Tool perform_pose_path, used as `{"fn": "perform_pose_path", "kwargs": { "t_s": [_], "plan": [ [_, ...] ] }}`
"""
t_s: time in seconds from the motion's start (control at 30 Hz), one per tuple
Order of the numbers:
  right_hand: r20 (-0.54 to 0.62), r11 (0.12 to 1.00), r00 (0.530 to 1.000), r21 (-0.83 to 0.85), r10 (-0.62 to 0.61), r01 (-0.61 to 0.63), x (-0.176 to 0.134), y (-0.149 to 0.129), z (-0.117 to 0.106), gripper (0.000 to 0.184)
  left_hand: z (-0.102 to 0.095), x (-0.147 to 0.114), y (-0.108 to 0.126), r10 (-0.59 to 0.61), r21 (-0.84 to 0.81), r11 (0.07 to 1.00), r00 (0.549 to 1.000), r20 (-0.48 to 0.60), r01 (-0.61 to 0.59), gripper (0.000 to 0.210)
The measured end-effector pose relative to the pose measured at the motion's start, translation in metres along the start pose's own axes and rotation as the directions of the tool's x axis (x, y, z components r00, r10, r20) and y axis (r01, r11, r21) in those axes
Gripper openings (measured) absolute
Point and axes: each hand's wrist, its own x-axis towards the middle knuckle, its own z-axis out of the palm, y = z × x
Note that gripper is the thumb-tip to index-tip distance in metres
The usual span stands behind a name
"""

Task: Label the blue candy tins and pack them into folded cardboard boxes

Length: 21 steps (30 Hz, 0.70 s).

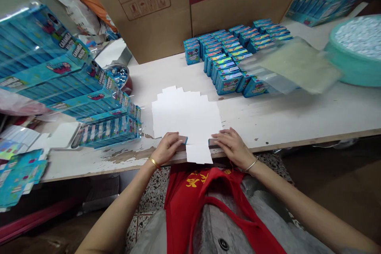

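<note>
A flat white cardboard carton blank (190,117), with stepped edges, lies in front of me at the table's front edge. Its narrow flap (199,154) reaches over that edge. My left hand (166,149) is at the near left side of the blank, fingers closed on a small grey-brown side tab (183,140) with a blue edge. On the other side, my right hand (235,147) holds the matching tab (212,142) in its closed fingers. The thumbs are partly hidden.
Small blue candy boxes (229,81) stand in rows at the back right, beside a blurred, translucent plastic bag (300,65). A green basin (348,63) holds white pieces. Wrapped blue display boxes (74,71) are stacked left, near a metal bowl (127,81). A large brown carton (166,35) stands behind.
</note>
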Motion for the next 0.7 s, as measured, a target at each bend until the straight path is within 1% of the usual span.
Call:
{"fn": "perform_pose_path", "kwargs": {
  "t_s": [0.07, 0.13, 0.2, 0.3, 0.37, 0.43, 0.5, 0.57, 0.63, 0.7],
  "plan": [
    [-0.017, 0.977, 1.000, -0.213, -0.025, 0.021, 0.000, -0.014, -0.005, 0.021, 0.001, 0.008, 0.022, 0.012, 0.198, 0.980, 0.999, 0.050, -0.021, 0.031],
    [0.001, 0.931, 0.999, -0.364, -0.039, 0.036, 0.000, -0.024, -0.009, 0.021, 0.005, 0.019, 0.043, -0.011, 0.374, 0.927, 0.995, 0.103, -0.029, 0.034],
    [0.010, 0.889, 0.999, -0.455, -0.048, 0.047, 0.001, -0.028, -0.011, 0.022, 0.011, 0.029, 0.059, -0.063, 0.499, 0.866, 0.988, 0.140, -0.016, 0.034],
    [0.019, 0.851, 0.998, -0.522, -0.059, 0.060, 0.002, -0.025, -0.006, 0.025, 0.023, 0.040, 0.068, -0.133, 0.612, 0.791, 0.969, 0.209, -0.023, 0.030],
    [0.067, 0.853, 0.992, -0.505, -0.110, 0.129, 0.005, -0.019, 0.000, 0.027, 0.029, 0.043, 0.069, -0.145, 0.641, 0.766, 0.959, 0.245, -0.048, 0.028],
    [0.131, 0.859, 0.971, -0.452, -0.202, 0.240, 0.009, -0.012, 0.008, 0.029, 0.033, 0.044, 0.068, -0.140, 0.649, 0.758, 0.955, 0.263, -0.067, 0.030],
    [0.167, 0.860, 0.948, -0.401, -0.271, 0.316, 0.012, -0.005, 0.015, 0.031, 0.033, 0.044, 0.067, -0.123, 0.650, 0.755, 0.954, 0.274, -0.089, 0.031],
    [0.173, 0.870, 0.940, -0.360, -0.293, 0.338, 0.014, 0.001, 0.018, 0.033, 0.033, 0.044, 0.066, -0.092, 0.644, 0.758, 0.960, 0.265, -0.105, 0.027],
    [0.182, 0.880, 0.929, -0.305, -0.321, 0.364, 0.013, 0.006, 0.017, 0.034, 0.032, 0.043, 0.064, -0.052, 0.633, 0.764, 0.966, 0.253, -0.124, 0.022],
    [0.198, 0.878, 0.901, -0.222, -0.386, 0.425, 0.009, 0.009, 0.011, 0.035, 0.032, 0.042, 0.062, -0.016, 0.629, 0.761, 0.964, 0.264, -0.160, 0.019]
  ]
}}
